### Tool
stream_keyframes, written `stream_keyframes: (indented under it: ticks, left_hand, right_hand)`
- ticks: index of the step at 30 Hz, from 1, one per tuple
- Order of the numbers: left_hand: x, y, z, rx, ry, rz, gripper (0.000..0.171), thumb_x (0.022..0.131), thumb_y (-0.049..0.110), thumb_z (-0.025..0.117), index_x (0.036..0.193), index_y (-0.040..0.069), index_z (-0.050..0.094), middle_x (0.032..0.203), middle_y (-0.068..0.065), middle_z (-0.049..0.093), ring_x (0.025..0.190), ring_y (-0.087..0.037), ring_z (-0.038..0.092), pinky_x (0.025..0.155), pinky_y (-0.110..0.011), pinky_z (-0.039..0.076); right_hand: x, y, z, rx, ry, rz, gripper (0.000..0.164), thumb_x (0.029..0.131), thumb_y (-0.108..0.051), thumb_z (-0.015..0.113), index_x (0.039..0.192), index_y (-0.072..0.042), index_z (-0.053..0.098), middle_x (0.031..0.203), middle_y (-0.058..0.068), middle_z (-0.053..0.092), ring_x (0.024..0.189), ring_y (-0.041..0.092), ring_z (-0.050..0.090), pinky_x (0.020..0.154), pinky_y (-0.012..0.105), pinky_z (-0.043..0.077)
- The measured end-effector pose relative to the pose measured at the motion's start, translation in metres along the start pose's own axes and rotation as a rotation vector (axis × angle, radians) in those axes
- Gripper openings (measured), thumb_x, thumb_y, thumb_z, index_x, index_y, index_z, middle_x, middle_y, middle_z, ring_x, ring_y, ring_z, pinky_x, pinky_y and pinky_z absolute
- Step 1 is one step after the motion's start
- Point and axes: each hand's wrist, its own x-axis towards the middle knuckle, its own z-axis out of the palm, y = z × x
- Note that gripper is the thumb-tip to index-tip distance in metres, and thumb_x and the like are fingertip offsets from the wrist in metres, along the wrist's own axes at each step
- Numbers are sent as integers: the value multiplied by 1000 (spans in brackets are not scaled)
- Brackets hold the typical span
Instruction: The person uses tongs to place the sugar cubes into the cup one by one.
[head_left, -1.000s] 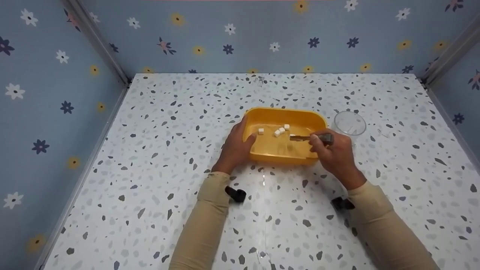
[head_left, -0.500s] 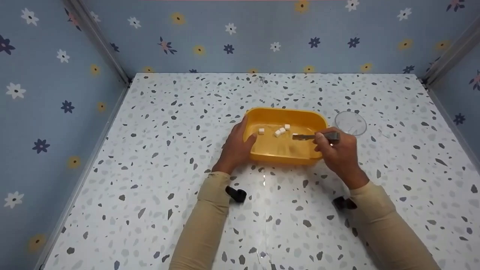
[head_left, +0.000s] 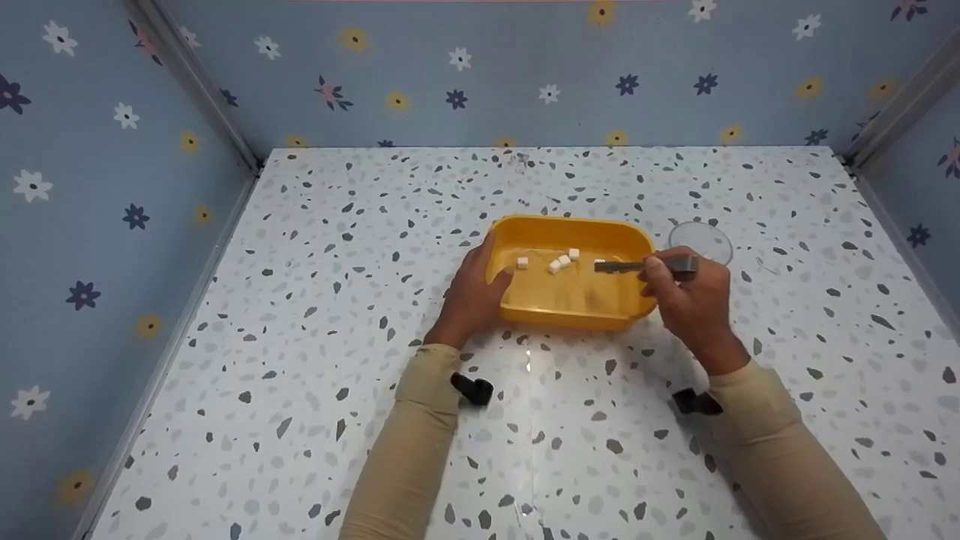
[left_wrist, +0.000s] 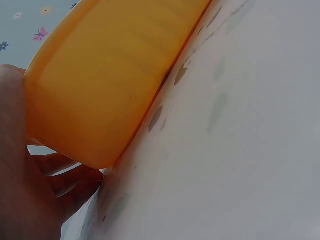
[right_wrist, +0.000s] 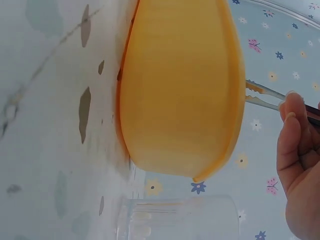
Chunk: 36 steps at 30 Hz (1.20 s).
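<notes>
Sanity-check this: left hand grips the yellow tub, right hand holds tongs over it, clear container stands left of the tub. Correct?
Not quite: the clear container stands right of the yellow tub, per the head view. The left hand does grip the tub, and the right hand holds the tongs over it.

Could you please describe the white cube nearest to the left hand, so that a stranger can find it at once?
On the speckled table stands a yellow tub, its left end held by the left hand. Inside, close to that hand's thumb, lies one small white cube. It sits alone, apart from the three clustered cubes nearer the middle.
</notes>
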Motion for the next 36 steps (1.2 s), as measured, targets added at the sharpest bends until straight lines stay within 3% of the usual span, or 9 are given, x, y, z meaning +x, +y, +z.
stream_keyframes:
  ticks: [13,26,36]
  left_hand:
    - [0,1,0,4,-6,-14,71,99,40,48,162,28,18,158,-5,35,137,-22,41,115,-42,31]
    - [1,1,1,9,-6,-22,71,99,41,49,162,28,19,159,-4,34,138,-22,41,115,-42,31]
    - [0,1,0,-3,-10,-17,71,99,42,49,162,30,18,159,-3,34,136,-21,43,114,-40,33]
  right_hand:
    - [-5,29,-5,-3,33,28,11,89,6,63,81,9,69,68,14,67,53,5,59,56,10,47]
    - [4,-5,-11,108,174,63,14,91,7,56,94,17,64,70,25,64,51,11,56,56,13,50]
    - [-3,28,-11,104,203,117,10,92,5,58,91,13,63,69,19,65,50,13,56,53,15,50]
